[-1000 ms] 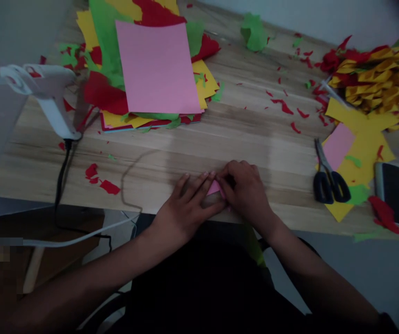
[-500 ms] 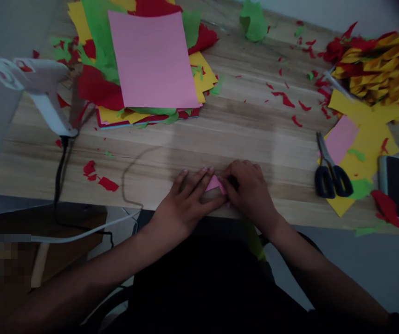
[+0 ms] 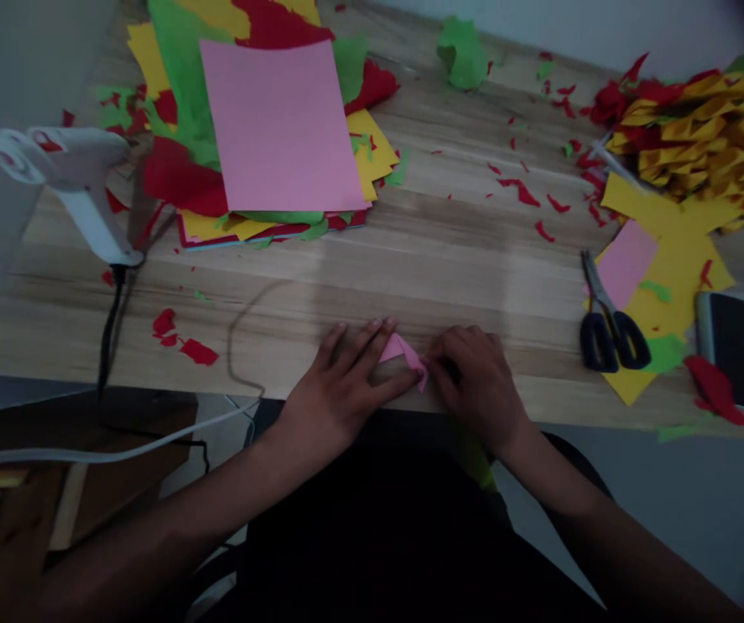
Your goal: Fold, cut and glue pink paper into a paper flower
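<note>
Across the whole near side of the scene runs my wood-grain table (image 3: pixel 411 260). At its far left lies a heap of yellow, green and red paper, topped by a large pink sheet (image 3: pixel 285 130). At the far right sits a bunch of ruffled yellow paper (image 3: pixel 709 130), and nearer to me from it lie some flat yellow sheets (image 3: pixel 676 268). A white glue gun (image 3: pixel 80 164) stands at the left, its black cord running toward the near edge. My left hand (image 3: pixel 339 381) is spread with the palm down, fingers apart and thumb stretched out to the right, pressing on paper. My right hand (image 3: pixel 476 376) is curled loosely, its thumb and forefinger at the paper's right end; I cannot tell whether they pinch it. At the right, the dark-handled scissors (image 3: pixel 606 305) lie on the yellow sheets, and a phone (image 3: pixel 728 350) lies farther right, with a red scrap overlapping it. The small folded pink paper (image 3: pixel 404 349) is at the near middle, between my hands, partly under my left fingers. Red scraps (image 3: pixel 199 351) dot the near left.
</note>
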Available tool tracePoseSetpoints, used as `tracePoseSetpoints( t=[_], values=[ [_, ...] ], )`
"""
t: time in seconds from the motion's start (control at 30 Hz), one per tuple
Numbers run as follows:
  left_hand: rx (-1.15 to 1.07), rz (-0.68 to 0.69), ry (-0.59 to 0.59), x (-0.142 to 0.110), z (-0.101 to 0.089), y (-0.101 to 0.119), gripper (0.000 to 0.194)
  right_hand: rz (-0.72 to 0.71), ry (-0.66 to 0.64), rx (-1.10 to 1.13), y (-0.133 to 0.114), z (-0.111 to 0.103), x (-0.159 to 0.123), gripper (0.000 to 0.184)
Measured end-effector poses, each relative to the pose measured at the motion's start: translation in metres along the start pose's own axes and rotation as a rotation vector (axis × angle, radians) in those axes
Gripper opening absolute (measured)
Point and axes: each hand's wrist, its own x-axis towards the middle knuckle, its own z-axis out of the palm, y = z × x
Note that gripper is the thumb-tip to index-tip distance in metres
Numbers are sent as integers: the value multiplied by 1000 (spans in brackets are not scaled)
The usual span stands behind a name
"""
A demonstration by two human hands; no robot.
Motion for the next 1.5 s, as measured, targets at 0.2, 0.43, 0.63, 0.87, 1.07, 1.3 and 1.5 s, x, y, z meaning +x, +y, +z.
tracePoseSetpoints(
  t=[0.2,0.43,0.63,0.87,1.07,1.3,1.5],
  values=[
    [-22,-1,4,0,-2,0,69,-1,40,-15,0,2,-3,19],
    [-12,-1,-18,0,-3,0,72,-17,27,-9,5,2,-7,17],
    [36,-29,-86,2,-8,3,77,-27,66,26,0,12,8,18],
    [82,-37,-102,1,-8,4,68,69,51,106,-5,13,4,16],
    [84,-37,-63,-1,-4,1,69,83,33,144,-6,12,5,14],
    [57,-34,-32,0,-3,0,73,83,22,154,-3,7,-3,16],
    [26,-36,-51,1,-1,0,70,83,13,5,-11,10,12,16]
  ],
)
